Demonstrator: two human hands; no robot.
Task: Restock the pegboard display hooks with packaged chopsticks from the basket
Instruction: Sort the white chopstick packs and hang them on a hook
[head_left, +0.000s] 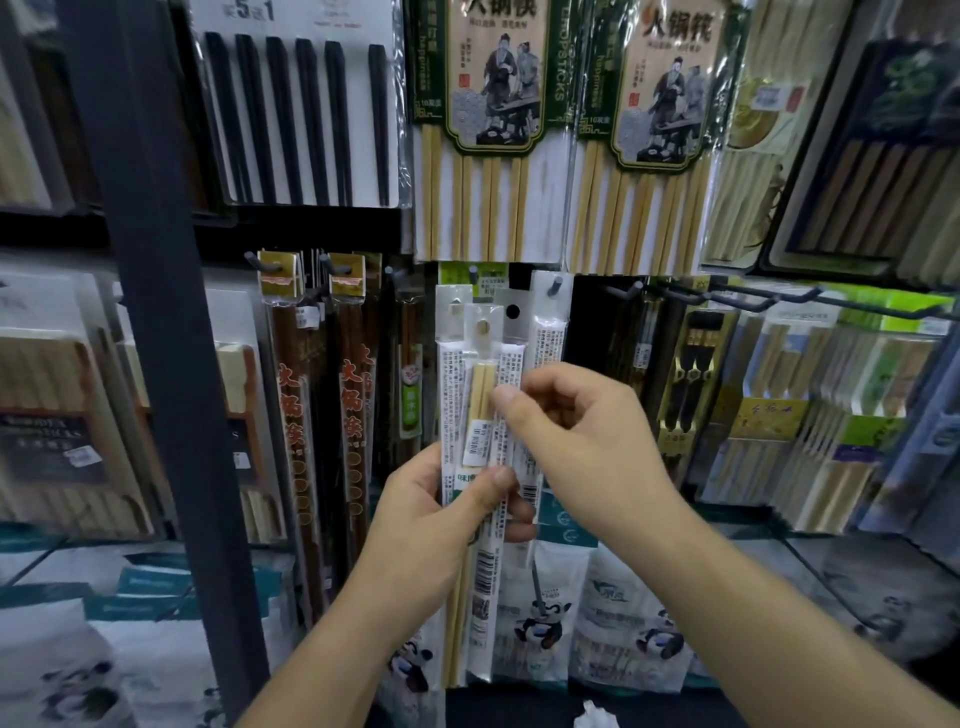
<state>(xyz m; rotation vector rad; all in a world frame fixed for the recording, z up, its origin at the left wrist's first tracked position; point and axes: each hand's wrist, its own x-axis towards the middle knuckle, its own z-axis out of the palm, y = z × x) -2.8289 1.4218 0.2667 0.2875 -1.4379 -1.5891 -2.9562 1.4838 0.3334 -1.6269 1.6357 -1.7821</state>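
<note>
Left hand (441, 512) grips a fan of narrow chopstick packets (480, 395) low down, with the thumb pressed across the front. Right hand (576, 431) pinches the fan's right side higher up, thumb in front and fingers curled behind. The tip of a pegboard hook (556, 285) shows through the hole of the rightmost packet (548, 332) (the other packet tops sit just below that hook). Brown chopstick packs (291, 415) hang to the left.

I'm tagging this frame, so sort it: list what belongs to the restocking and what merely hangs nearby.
Job: slim chopstick packets, left hand holding them, right hand pinching one, peg hook.
Bystanders: black chopsticks, dark red chopstick packs, panda bags.
</note>
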